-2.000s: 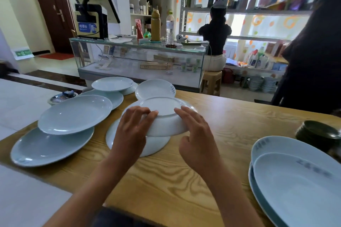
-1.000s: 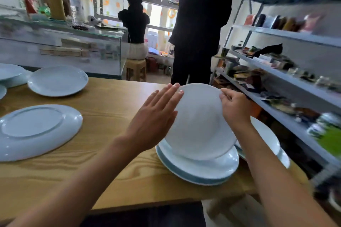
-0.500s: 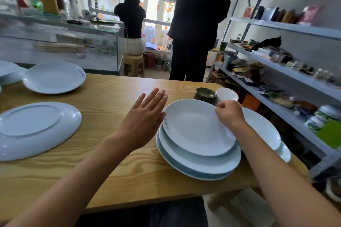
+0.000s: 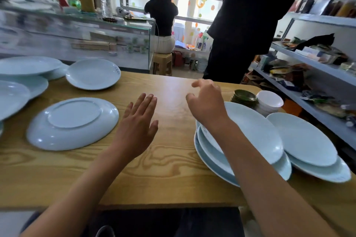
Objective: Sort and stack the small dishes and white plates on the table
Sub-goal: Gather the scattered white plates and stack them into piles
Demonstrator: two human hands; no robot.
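Your left hand (image 4: pixel 137 131) is flat, fingers straight; right hand (image 4: pixel 207 102) loosely curled, both empty over grained wooden counter (image 4: pixel 173 169). Upturned glossy white oval plate (image 4: pixel 73 123) just left; stacked white plates (image 4: pixel 256 136) under right wrist.

Since 0.5 s ago the right hand (image 4: pixel 207 100) has let go of the top plate (image 4: pixel 250 131) on the right stack and lifted off it; now over bare table (image 4: pixel 173 169), fingers loosely curled, holding nothing. 2 s ago both hands held that plate at the centre pile; 1 s ago it was tilted over the stack; now lies flat there. Left hand (image 4: pixel 137 127) has moved left, away from the stack, fingers straight, w/ nothing in it.
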